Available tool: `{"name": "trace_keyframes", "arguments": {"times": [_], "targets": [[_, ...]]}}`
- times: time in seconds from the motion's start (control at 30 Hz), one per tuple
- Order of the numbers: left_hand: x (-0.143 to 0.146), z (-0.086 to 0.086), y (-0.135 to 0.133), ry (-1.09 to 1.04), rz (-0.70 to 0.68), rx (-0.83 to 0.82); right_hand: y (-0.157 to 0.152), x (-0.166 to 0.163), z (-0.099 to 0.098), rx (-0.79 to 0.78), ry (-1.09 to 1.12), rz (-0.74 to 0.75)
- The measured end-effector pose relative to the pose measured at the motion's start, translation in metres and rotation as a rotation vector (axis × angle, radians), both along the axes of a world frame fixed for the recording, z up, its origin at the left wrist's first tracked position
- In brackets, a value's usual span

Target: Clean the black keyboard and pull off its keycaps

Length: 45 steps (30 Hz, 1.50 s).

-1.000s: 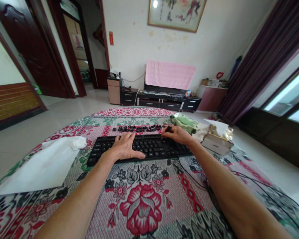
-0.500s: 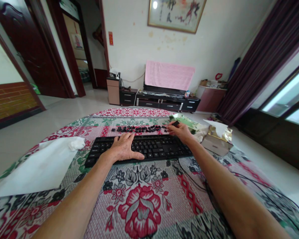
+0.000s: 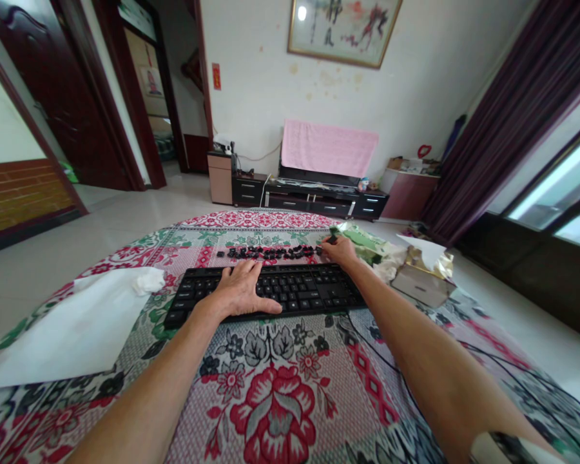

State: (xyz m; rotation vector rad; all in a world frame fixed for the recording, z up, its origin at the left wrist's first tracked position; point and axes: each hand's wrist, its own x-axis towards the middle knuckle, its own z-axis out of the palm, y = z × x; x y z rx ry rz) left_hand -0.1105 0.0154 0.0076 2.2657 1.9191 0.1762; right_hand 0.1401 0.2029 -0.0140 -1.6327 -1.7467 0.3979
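A black keyboard (image 3: 299, 291) lies on a round table under a floral cloth (image 3: 270, 399). My left hand (image 3: 239, 291) rests flat on its left half, fingers spread. Behind the keyboard runs a row of several loose black keycaps (image 3: 270, 252). My right hand (image 3: 339, 251) is at the right end of that row, beyond the keyboard's far edge, fingers pinched on a small black keycap (image 3: 332, 239).
A white sheet with a crumpled tissue (image 3: 82, 322) lies on the left. A green packet (image 3: 362, 237), white paper and a gold-lined box (image 3: 423, 277) sit at the right. A black cable (image 3: 381, 357) trails from the keyboard toward the table's near right edge.
My right hand has lifted off the keyboard's far right edge and moved back to the end of the keycap row, holding a small black keycap. The left hand has stayed put.
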Motion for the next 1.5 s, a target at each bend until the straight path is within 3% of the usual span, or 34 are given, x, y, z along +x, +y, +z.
{"name": "trace_keyframes", "arguments": {"times": [0.6,1.1,1.23,1.37,1.5], "targets": [[0.0,0.001,0.0,-0.01,-0.012,0.004,-0.002,-0.001,-0.003,0.056,-0.028,-0.002],[0.0,0.001,-0.001,-0.001,-0.006,0.001,-0.012,0.006,0.005,0.068,0.324,0.004],[0.0,0.001,-0.001,-0.008,0.002,-0.006,-0.028,0.019,0.018,0.102,0.349,0.138],[-0.001,-0.001,0.0,-0.028,-0.013,0.007,-0.055,0.03,0.035,0.015,0.341,0.373],[-0.002,-0.002,0.001,-0.037,-0.013,0.017,-0.074,0.036,0.046,0.024,0.273,0.397]]}}
